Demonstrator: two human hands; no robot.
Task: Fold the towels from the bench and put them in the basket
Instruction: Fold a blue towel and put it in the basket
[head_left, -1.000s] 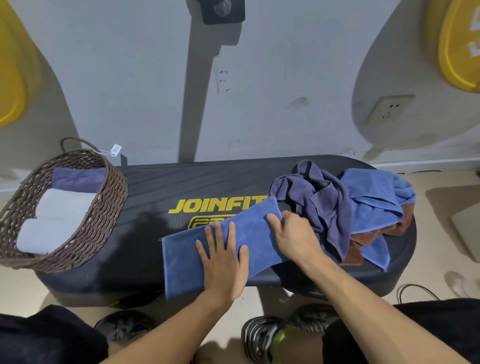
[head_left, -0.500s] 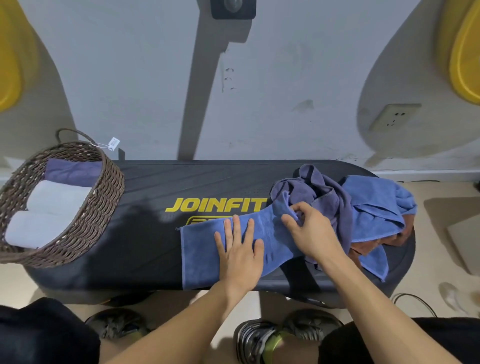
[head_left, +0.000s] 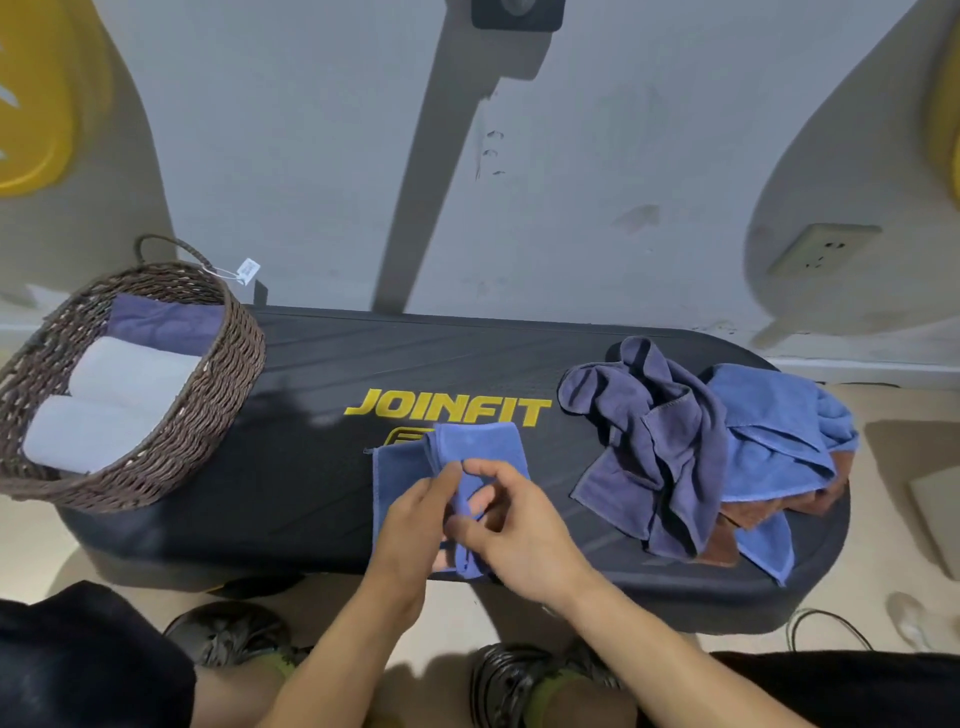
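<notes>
Both hands now sit together at the near edge of the bench (head_left: 311, 395), each pinching the blue towel (head_left: 467, 447). Half a second ago the left hand (head_left: 415, 525) lay flat with fingers spread on the towel and the right hand (head_left: 519, 525) gripped its right end by the pile; since then the right end has been brought over to the left, so the towel is folded and shorter, no longer reaching the pile. Left thumb and fingers curl round a fold of cloth, and the right thumb and fingers clamp the same bunched fold from the other side. The folded part lies just beyond the fingers, covering the lower logo line. The pile of unfolded towels (head_left: 670, 447), purple over blue over brown, lies well right of the right hand, now apart from the held towel. The basket (head_left: 218, 395) stands on the bench end far left of the left hand, with two white rolled towels (head_left: 114, 400) and a purple towel (head_left: 161, 325) inside, same as before.
</notes>
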